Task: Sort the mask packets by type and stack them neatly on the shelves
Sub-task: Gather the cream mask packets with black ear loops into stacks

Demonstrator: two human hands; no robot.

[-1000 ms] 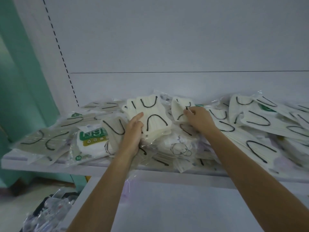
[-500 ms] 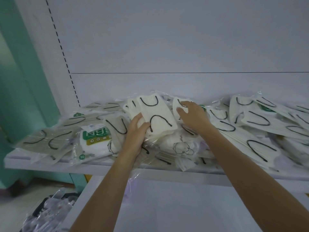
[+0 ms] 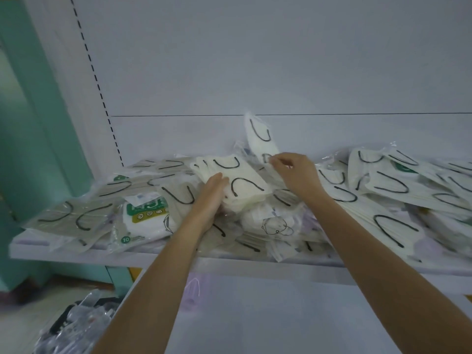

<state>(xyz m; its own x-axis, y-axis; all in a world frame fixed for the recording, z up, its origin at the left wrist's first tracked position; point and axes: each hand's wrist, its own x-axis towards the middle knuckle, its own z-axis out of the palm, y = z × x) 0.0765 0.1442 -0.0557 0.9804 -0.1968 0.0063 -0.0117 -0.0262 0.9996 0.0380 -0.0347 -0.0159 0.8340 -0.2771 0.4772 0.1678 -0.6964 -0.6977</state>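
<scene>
A loose heap of clear mask packets with white masks and black ear loops covers the white shelf. My left hand holds a small stack of these packets in the middle of the heap, thumb on top. My right hand pinches one packet by its lower end and holds it upright above the pile, near the back panel. A packet with a green N95 label lies left of my left hand.
A lower white shelf runs below my arms with a pale mask lying on it. A teal wall stands at the left. A dark bin with more clear packets sits on the floor at the lower left.
My right hand has closed on one packet and lifted it upright out of the heap. My left hand has kept its hold on the stack.
</scene>
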